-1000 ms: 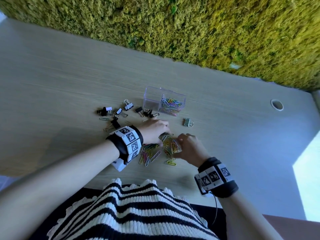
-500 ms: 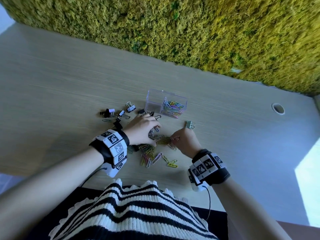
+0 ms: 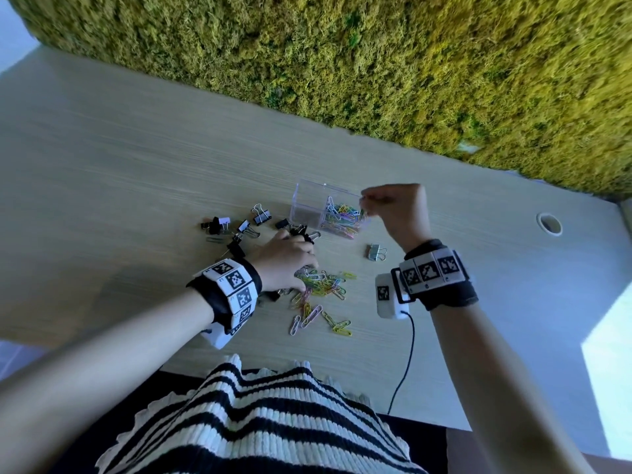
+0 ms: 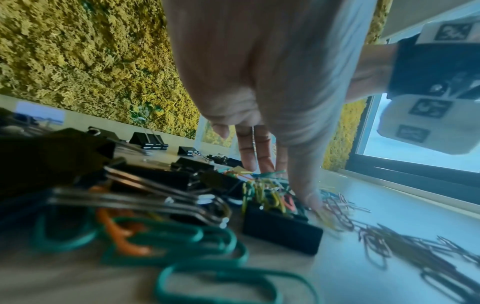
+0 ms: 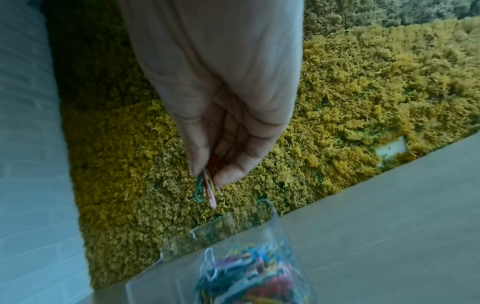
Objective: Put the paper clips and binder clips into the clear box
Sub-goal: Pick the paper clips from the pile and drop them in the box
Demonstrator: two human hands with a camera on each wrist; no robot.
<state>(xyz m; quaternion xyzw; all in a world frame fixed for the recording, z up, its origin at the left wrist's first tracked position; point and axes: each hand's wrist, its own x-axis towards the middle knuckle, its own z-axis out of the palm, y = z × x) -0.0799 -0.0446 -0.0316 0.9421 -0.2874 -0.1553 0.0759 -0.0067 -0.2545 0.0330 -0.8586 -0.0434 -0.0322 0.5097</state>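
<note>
The clear box (image 3: 302, 203) stands on the table, and its right compartment holds coloured paper clips (image 3: 342, 217). My right hand (image 3: 365, 200) hangs just above that compartment's right end and pinches a few paper clips (image 5: 203, 190) over the box (image 5: 259, 222). My left hand (image 3: 304, 273) rests on the loose pile of paper clips (image 3: 325, 285) nearer me, its fingers (image 4: 259, 156) pointing down onto the pile. Black binder clips (image 3: 242, 227) lie left of the box. A silver binder clip (image 3: 376, 252) lies to its right.
A moss wall (image 3: 376, 63) runs along the table's far edge. A round cable hole (image 3: 549, 223) sits at the far right. A black cable (image 3: 407, 354) hangs from the right wrist camera over the near table edge. More binder clips (image 4: 280, 230) lie under my left wrist.
My right hand has risen from the pile with paper clips and moved to above the box. The left hand has stayed on the pile.
</note>
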